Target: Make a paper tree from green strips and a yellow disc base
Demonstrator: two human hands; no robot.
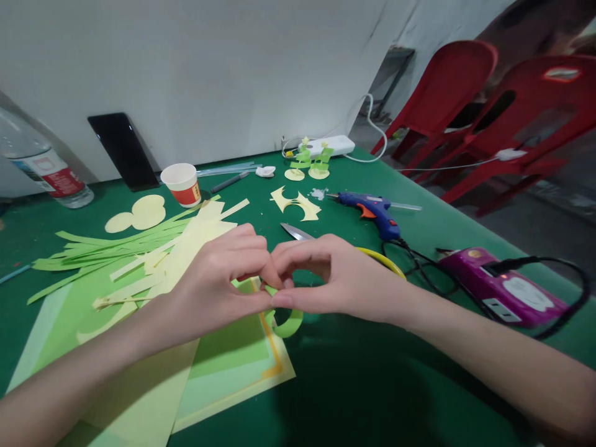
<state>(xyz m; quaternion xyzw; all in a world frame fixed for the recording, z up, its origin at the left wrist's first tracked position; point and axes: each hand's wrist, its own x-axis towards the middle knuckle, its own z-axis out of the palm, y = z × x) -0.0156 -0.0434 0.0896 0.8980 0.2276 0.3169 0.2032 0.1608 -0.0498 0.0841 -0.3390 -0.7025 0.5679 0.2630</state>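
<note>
Fingertip to fingertip, my left hand and my right hand pinch a green paper strip, whose curled end hangs below them. Both hands are closed, and the part of the strip between the fingers is mostly hidden. Behind my right hand lie scissors; a blade and part of a yellow handle show. Under my left arm are green and pale yellow paper sheets, with cut green strips beside them. Yellow paper scraps lie beyond my hands.
A blue glue gun and a purple power strip with black cables sit at the right. Farther back stand small paper plants, a paper cup, a phone and a bottle. Red chairs stand beyond the table edge.
</note>
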